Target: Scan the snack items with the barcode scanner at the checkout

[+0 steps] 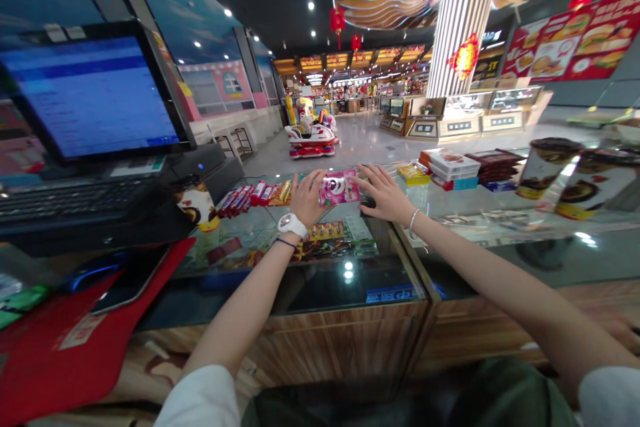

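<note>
A pink packet [340,187] with a white cartoon figure lies on the glass counter [310,283] between my two hands. My left hand [307,199], below which a white watch sits on the wrist, rests at the packet's left edge with its fingers bent over the goods there. My right hand [384,195] is spread at the packet's right side, fingers apart, holding nothing. Left of my left hand runs a row of small red and gold wrapped snacks [257,195]. Whether the left fingers grip the packet is unclear.
At the left stand a monitor [95,93], a keyboard [75,203] and a cup [197,203]; a phone [133,278] lies on a red mat [65,367]. Stacked boxes [453,165], a yellow box [414,175] and large tubs [547,170] stand on the right.
</note>
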### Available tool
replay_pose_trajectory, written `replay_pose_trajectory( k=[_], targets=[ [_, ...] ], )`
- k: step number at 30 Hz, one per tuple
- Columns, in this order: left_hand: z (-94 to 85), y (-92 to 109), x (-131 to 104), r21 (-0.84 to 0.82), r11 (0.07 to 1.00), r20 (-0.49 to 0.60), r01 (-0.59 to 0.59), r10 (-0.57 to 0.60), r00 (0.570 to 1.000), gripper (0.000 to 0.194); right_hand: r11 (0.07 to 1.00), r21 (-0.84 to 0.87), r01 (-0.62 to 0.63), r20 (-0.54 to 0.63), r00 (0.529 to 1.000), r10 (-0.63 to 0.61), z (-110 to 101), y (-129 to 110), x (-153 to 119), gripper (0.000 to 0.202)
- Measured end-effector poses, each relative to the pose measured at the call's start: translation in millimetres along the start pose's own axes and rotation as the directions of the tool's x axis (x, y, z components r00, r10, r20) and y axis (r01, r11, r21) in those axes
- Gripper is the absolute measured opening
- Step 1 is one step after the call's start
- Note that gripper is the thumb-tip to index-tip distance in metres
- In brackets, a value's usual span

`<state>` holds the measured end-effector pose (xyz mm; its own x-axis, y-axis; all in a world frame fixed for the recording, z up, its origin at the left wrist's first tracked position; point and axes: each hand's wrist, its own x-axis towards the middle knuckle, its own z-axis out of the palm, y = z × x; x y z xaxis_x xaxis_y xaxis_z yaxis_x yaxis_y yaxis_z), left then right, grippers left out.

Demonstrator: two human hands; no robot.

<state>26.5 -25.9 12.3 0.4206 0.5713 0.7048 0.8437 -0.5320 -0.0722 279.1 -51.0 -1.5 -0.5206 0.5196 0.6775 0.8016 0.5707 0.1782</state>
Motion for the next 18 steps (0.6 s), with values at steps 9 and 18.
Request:
replay_pose_trajectory(
  k=[9, 18],
  targets=[
    [-2.3, 9, 0, -0.011, 0.998, 0.010, -0.068, 0.068, 0.998, 0.073, 0.994, 0.108, -0.024, -0.091, 0.995, 0.034, 9, 2, -3, 0.057],
    [-5.4, 6, 4, 0.040, 0.969, -0.106, -0.245, 0.248, 0.963, 0.053, 0.977, 0.211, 0.015, -0.332, 0.941, 0.057, 15, 12, -3, 0.054]
  ],
)
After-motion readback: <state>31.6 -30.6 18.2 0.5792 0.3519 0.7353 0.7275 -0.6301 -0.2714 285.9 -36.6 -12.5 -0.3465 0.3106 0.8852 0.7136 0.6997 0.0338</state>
